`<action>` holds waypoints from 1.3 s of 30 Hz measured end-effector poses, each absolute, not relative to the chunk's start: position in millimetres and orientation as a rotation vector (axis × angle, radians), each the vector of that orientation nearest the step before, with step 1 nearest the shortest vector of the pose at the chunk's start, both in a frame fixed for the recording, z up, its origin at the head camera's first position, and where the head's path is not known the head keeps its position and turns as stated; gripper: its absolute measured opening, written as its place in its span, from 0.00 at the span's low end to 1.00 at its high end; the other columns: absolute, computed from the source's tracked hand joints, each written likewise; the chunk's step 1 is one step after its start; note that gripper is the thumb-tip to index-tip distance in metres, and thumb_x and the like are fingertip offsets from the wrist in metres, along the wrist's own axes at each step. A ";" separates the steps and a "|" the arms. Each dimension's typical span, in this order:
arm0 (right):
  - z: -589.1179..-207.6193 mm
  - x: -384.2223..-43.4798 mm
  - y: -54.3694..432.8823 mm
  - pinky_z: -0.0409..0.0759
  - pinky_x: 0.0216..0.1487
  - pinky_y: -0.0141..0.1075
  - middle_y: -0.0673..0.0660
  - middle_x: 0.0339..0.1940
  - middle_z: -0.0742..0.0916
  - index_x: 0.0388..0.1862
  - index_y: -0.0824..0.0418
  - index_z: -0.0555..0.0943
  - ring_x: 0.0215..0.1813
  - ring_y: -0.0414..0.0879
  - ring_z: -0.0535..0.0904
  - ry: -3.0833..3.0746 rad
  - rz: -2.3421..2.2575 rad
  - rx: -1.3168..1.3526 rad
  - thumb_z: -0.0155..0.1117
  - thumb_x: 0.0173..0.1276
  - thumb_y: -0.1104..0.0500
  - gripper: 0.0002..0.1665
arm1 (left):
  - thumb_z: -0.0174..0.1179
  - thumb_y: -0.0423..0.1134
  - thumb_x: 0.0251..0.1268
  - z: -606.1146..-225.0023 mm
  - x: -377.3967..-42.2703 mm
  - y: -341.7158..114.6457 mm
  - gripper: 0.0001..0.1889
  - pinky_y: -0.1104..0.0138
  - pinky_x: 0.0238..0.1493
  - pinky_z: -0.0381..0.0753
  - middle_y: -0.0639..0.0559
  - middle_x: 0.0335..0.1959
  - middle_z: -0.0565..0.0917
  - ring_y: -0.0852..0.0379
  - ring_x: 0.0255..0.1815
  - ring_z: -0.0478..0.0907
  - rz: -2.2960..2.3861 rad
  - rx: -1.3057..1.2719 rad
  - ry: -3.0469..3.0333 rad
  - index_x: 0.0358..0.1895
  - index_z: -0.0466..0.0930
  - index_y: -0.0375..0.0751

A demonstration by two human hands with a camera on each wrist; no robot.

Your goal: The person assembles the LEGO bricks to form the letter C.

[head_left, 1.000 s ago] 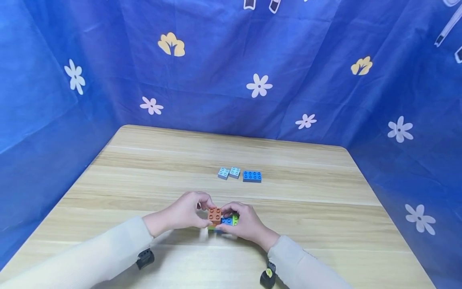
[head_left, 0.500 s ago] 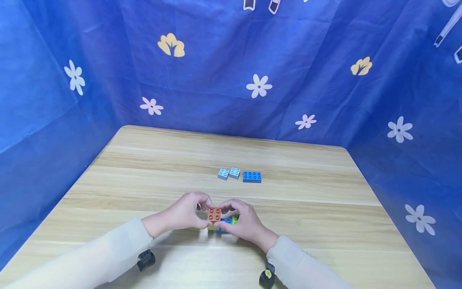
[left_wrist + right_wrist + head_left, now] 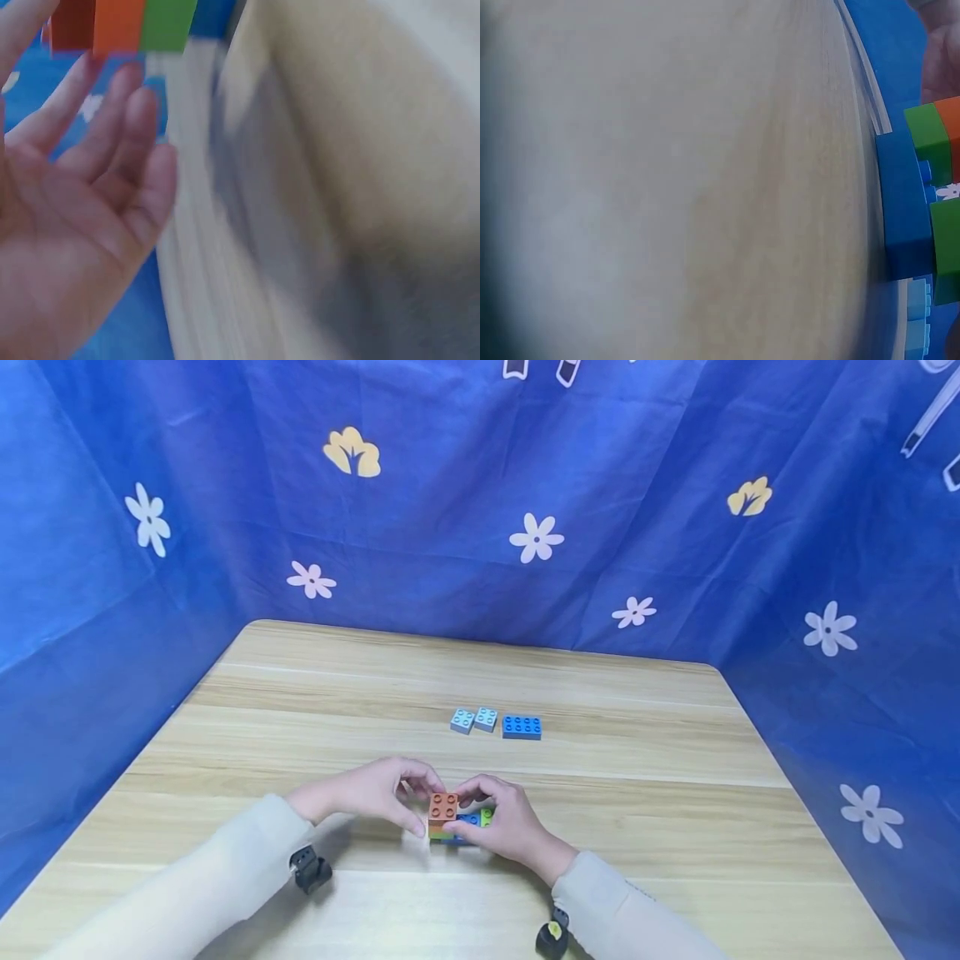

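A stack of toy building bricks stands on the table in the head view. A long blue brick (image 3: 904, 206) is its base, with a green brick (image 3: 948, 251) on one end. On the other end sit a second green brick (image 3: 166, 26), an orange brick (image 3: 118, 26) and a darker orange brick (image 3: 443, 807) on top. My right hand (image 3: 506, 818) holds the stack from the right, thumb in front and fingers behind. To the left my left hand (image 3: 382, 789) has its thumb apart from the bricks, fingers loosely bent near the back corner.
Behind the hands, two light blue bricks (image 3: 462, 720) (image 3: 486, 719) and a blue eight-stud brick (image 3: 521, 727) lie on the wooden table (image 3: 337, 685). A blue patterned cloth (image 3: 442, 577) encloses the back and sides.
My left thumb has come off the stack and the left hand has drawn slightly leftward. The right thumb has shifted left, from the blue base toward the orange bricks.
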State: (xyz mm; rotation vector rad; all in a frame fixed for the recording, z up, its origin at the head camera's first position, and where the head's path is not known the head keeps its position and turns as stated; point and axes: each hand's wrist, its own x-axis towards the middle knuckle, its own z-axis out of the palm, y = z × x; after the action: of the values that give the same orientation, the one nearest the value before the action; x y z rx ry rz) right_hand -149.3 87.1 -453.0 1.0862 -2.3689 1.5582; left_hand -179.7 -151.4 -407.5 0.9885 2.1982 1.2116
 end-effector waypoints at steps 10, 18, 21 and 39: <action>-452.6 -149.1 87.2 0.80 0.46 0.34 0.48 0.39 0.85 0.43 0.58 0.79 0.40 0.37 0.81 -2.391 1.574 1.067 0.77 0.52 0.57 0.20 | 0.72 0.40 0.50 -418.9 -217.6 -156.7 0.27 0.56 0.53 0.77 0.39 0.48 0.80 0.45 0.46 0.78 1.254 0.828 2.243 0.52 0.76 0.29; -452.6 -148.4 88.0 0.80 0.46 0.34 0.46 0.38 0.85 0.43 0.57 0.80 0.39 0.47 0.83 -2.411 1.590 1.045 0.77 0.53 0.56 0.20 | 0.70 0.38 0.54 -429.3 -240.8 -148.8 0.25 0.62 0.49 0.78 0.40 0.45 0.82 0.50 0.44 0.79 1.315 0.674 2.439 0.52 0.76 0.28; -451.7 -148.0 88.3 0.80 0.46 0.33 0.46 0.38 0.85 0.43 0.57 0.80 0.39 0.46 0.83 -2.416 1.585 1.041 0.77 0.52 0.56 0.21 | 0.70 0.38 0.54 -430.4 -249.4 -145.4 0.25 0.60 0.49 0.78 0.39 0.44 0.82 0.49 0.43 0.79 1.313 0.637 2.510 0.53 0.75 0.27; -450.6 -147.8 88.4 0.80 0.46 0.34 0.45 0.38 0.85 0.43 0.57 0.80 0.39 0.46 0.83 -2.417 1.597 1.045 0.77 0.52 0.56 0.20 | 0.71 0.33 0.51 -434.8 -277.0 -126.4 0.32 0.58 0.54 0.75 0.37 0.51 0.80 0.44 0.48 0.78 1.354 0.531 2.598 0.60 0.70 0.28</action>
State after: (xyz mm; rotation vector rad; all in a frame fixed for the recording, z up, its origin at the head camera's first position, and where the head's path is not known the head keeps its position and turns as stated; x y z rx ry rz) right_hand -147.8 88.4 -450.6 1.0449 -2.4168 1.5969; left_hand -277.0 -126.4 -434.8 0.5310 2.5980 1.3544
